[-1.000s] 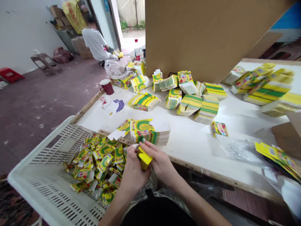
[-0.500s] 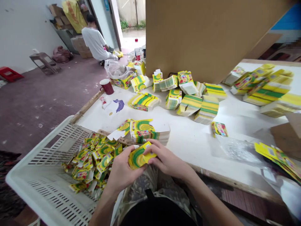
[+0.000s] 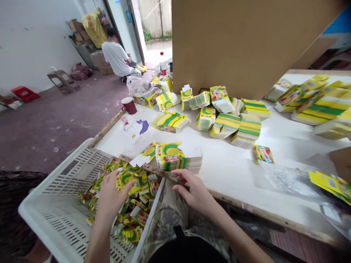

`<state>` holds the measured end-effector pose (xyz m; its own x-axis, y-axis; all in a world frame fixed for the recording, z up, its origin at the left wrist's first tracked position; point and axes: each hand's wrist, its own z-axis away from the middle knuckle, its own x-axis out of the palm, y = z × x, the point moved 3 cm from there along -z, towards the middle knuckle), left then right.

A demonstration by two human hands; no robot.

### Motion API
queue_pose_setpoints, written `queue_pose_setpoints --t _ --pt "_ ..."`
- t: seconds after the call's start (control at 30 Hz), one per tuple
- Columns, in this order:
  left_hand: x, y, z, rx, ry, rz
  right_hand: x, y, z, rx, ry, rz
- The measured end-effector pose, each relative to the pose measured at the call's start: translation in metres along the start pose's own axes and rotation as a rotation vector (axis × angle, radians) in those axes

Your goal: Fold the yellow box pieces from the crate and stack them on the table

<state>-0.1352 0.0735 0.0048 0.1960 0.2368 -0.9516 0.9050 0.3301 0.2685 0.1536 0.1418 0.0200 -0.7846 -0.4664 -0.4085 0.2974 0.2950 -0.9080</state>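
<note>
Looking down, we see our left hand (image 3: pixel 110 194) spread wide over the white crate (image 3: pixel 56 207) at near left, thumb well apart from the fingers; whether it touches the yellow carton (image 3: pixel 127 180) beside the thumb, above the heaped cartons (image 3: pixel 140 216), we cannot tell. Our right hand (image 3: pixel 194 190) is loosely curled, half open and gripping nothing, at the near edge of the table (image 3: pixel 231 168), just beside a carton stack (image 3: pixel 170 156). Farther off, a red mug (image 3: pixel 129 107) stands near the table's left edge.
</note>
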Motion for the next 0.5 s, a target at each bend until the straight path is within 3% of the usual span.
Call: queue_pose_setpoints --t 0.1,0.2,0.37,0.5 --pt "0.013 0.025 -0.03 0.025 0.015 0.051 0.006 -0.011 0.004 -0.057 -0.074 -0.032" --pt "0.024 0.046 -0.054 0.034 0.007 0.055 -0.003 -0.023 0.005 -0.077 -0.051 -0.029" --pt "0.035 0.048 -0.068 0.015 -0.027 0.027 -0.048 -0.049 0.004 -0.087 0.17 -0.067" --pt "0.049 0.045 -0.072 -0.008 -0.061 -0.006 -0.077 -0.081 0.003 -0.195 0.329 -0.129"
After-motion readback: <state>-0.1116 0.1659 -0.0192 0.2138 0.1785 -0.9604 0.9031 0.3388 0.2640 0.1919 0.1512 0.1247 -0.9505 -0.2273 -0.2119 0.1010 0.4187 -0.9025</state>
